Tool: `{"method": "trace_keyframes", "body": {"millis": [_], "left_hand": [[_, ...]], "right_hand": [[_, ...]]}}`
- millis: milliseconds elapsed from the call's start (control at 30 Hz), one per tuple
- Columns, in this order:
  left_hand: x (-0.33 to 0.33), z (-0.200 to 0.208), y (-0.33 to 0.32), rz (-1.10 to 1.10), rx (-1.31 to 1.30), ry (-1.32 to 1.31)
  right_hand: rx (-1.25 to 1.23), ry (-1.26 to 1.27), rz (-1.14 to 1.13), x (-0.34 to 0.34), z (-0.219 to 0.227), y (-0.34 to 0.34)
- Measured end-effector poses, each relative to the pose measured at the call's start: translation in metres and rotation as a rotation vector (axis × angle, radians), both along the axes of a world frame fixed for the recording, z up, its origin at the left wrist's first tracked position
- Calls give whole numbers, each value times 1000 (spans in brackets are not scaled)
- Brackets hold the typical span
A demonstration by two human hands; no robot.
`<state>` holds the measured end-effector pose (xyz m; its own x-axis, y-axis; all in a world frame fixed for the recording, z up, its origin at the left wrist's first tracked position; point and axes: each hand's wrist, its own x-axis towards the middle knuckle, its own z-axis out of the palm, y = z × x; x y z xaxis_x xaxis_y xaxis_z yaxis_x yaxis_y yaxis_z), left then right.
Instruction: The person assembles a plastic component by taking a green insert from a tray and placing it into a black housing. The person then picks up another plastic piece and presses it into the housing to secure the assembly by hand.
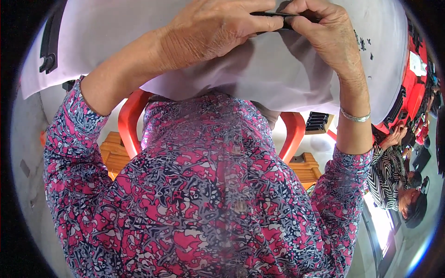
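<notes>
Close to the top edge, my left hand [215,32] and my right hand [327,39] meet over a pale cloth-like table cover [116,23]. Between them is a thin, long black part [273,28], which looks like plastic. The fingertips of both hands are closed on it, and part of it is hidden behind them. My right thumb and forefinger pinch its right end; whether they also hold a smaller piece I cannot make out. Small black bits [363,42] lie scattered just right of my right wrist.
A longer black part [50,46] lies at the table's far left. On the right, red trays [415,92] hold black parts, and people [391,171] sit beyond. Red chair arms [132,123] flank my body. A box of black strips [317,123] is below the table edge.
</notes>
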<state>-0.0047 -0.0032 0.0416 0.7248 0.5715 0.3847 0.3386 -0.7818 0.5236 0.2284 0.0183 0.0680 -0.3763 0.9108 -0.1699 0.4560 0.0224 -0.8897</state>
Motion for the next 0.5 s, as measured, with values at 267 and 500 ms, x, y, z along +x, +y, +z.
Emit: {"method": "trace_keyframes", "body": {"millis": [267, 500], "left_hand": [[5, -37, 7, 23, 276, -158], [0, -55, -5, 67, 586, -138]], "right_hand": [[-10, 21, -16, -8, 0, -8], [358, 705, 280, -11, -41, -6]]}}
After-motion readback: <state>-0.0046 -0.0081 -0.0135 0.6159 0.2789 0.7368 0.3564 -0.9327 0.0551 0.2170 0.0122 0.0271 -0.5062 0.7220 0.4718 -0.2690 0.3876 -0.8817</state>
